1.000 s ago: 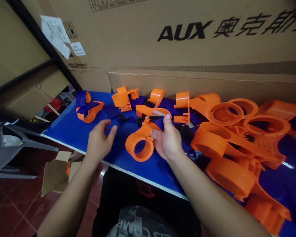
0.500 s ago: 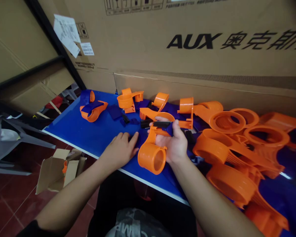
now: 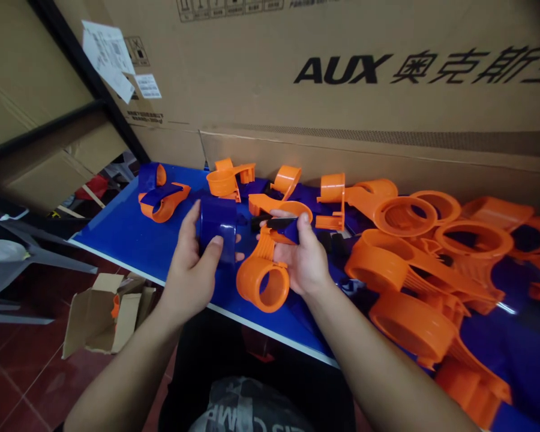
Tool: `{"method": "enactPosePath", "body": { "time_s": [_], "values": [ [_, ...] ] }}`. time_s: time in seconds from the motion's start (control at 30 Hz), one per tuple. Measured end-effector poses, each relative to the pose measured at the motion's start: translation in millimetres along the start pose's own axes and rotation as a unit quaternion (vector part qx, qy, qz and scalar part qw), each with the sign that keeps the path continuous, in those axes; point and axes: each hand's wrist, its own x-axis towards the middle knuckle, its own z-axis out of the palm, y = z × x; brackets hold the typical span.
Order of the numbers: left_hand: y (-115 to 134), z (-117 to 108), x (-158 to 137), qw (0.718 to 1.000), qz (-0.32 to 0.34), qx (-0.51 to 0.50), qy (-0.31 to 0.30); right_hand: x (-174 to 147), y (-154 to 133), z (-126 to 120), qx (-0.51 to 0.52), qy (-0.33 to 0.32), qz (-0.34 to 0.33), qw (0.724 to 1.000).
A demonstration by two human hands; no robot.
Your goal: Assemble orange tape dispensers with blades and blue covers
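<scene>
Shell (image 3: pixel 220 219), dark blue, glossy: clamped in the left hand (image 3: pixel 191 276), thumb laid across its near face, fingertips showing past its right edge. Held above the blue table (image 3: pixel 117 225), its longer edges seemingly pointed away from the body.

Holder (image 3: pixel 258 264), orange, ring-ended: gripped in the right hand (image 3: pixel 308 264), thumb closed over the handle end, where a black strip (image 3: pixel 282 222) is seen. Long axis slanted, ring set toward the wearer, handle end away and to the right.

Relation: shell placed left of the holder and slightly beyond its ring, a narrow gap left between; left hand nearer to the shell, right hand to the handle end.

Stock: orange holders (image 3: pixel 411 324), piled at right.
</scene>
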Motion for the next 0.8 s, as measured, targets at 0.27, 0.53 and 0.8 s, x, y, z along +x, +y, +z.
{"method": "enactPosePath", "body": {
  "time_s": [0.27,0.53,0.8],
  "values": [
    [4.0,-13.2,-33.0,0.887,0.224,0.400,0.053,4.8,2.6,0.3,0.031,0.013,-0.002,0.999],
    [-10.8,-0.9,-49.3,0.853,0.109,0.509,0.045,2.4,5.5,3.1,0.002,0.062,0.042,0.997],
    [7.8,-27.7,11.0,0.918,0.100,0.382,-0.030,3.2,-5.4,-5.0,-0.044,0.026,0.177,0.983]
  ]
}}
